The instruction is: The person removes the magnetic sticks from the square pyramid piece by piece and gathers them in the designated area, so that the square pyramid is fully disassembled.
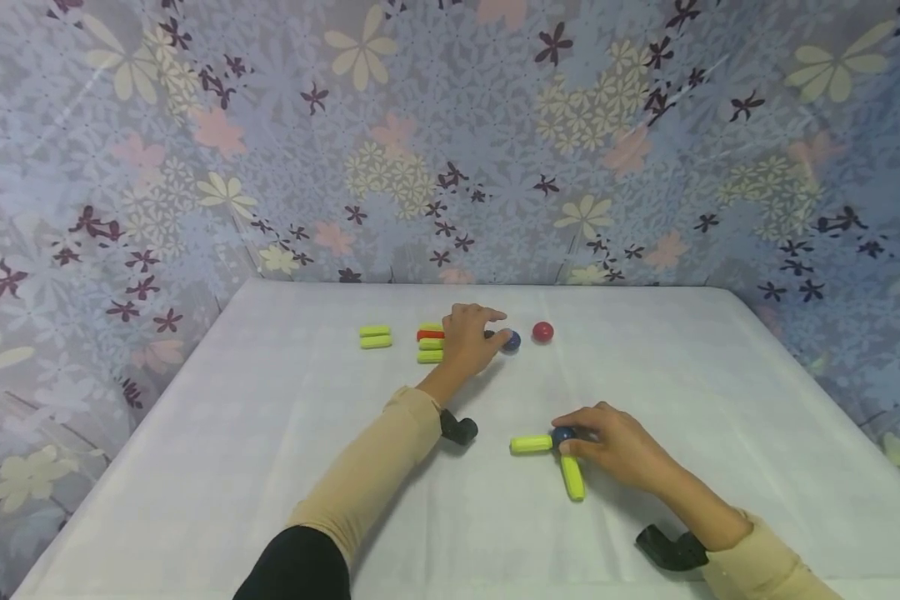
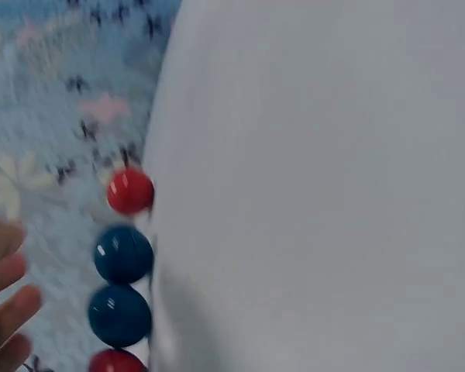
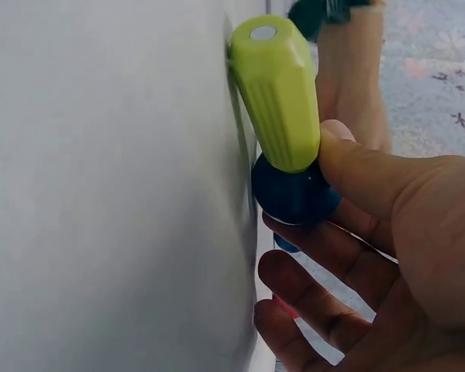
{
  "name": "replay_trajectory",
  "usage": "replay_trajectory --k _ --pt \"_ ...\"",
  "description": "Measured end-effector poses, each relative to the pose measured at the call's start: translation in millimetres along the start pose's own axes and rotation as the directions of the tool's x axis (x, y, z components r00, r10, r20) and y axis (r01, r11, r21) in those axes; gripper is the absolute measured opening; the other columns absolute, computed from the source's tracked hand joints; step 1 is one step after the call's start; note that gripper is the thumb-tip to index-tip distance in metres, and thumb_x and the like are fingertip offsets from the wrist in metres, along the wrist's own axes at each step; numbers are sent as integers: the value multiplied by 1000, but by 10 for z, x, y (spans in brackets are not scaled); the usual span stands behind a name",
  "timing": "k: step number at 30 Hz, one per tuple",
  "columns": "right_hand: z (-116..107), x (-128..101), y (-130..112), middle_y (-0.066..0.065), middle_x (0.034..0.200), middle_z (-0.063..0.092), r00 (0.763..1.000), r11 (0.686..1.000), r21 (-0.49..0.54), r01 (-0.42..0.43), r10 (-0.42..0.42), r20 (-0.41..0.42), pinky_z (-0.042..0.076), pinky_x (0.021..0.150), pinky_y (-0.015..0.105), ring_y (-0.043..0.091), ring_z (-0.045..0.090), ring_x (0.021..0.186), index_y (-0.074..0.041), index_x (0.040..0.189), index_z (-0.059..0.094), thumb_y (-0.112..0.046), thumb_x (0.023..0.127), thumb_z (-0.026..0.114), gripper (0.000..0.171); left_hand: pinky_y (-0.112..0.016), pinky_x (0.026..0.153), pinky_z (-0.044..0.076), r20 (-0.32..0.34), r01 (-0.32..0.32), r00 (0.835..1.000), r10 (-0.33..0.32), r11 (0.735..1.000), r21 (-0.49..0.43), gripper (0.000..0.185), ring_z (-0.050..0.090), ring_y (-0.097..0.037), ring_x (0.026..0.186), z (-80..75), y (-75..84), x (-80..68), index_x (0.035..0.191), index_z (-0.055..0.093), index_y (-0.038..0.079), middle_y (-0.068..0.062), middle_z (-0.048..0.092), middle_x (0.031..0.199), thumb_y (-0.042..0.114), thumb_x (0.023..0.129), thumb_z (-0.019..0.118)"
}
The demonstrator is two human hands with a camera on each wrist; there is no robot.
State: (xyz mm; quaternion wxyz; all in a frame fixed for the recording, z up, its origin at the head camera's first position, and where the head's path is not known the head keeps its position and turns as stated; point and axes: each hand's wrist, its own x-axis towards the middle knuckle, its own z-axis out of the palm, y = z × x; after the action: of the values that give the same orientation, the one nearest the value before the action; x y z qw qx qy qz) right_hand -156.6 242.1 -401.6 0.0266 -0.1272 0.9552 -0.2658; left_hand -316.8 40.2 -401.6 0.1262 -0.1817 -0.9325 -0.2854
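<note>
My right hand (image 1: 572,439) rests on the white table (image 1: 270,433) and pinches a dark blue ball (image 1: 562,434) between thumb and fingers. Two yellow-green sticks join at that ball, one pointing left (image 1: 531,444) and one pointing toward me (image 1: 573,477). The right wrist view shows my thumb (image 3: 368,167) pressed on the ball (image 3: 294,194) under a stick (image 3: 275,93). My left hand (image 1: 497,332) reaches far across the table with loose fingers (image 2: 8,310), just short of another blue ball (image 1: 512,340) (image 2: 120,315). Nothing is held in it.
A red ball (image 1: 543,332) lies right of the far blue ball. The left wrist view shows a row of red (image 2: 129,191) and blue (image 2: 123,254) balls. Yellow-green sticks (image 1: 375,336) and a stack with a red stick (image 1: 430,335) lie left of my left hand. Flowered walls enclose the table.
</note>
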Motion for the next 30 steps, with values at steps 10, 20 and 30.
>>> replay_trajectory --k 10,20,30 --pt "25 5 27 6 114 68 1000 1000 18 -17 17 -23 48 88 49 29 60 107 -20 115 67 -34 82 69 36 -45 101 31 82 -62 992 100 922 -381 24 52 -20 107 -290 -35 -901 110 67 15 -1 69 105 24 88 62" --pt "36 -1 24 7 116 67 1000 999 39 -26 27 -11 47 88 51 31 59 109 -20 114 68 -38 82 69 37 -33 91 32 291 -95 942 165 966 -241 36 48 -7 95 -113 71 -1345 113 68 23 10 68 102 37 80 71" --pt "31 13 30 6 116 67 1000 998 47 -28 29 -4 46 89 52 30 58 111 -20 113 68 -35 81 70 35 -32 89 33 257 -96 956 143 978 -185 25 47 -5 91 -33 186 -1316 104 71 26 12 68 98 32 80 73"
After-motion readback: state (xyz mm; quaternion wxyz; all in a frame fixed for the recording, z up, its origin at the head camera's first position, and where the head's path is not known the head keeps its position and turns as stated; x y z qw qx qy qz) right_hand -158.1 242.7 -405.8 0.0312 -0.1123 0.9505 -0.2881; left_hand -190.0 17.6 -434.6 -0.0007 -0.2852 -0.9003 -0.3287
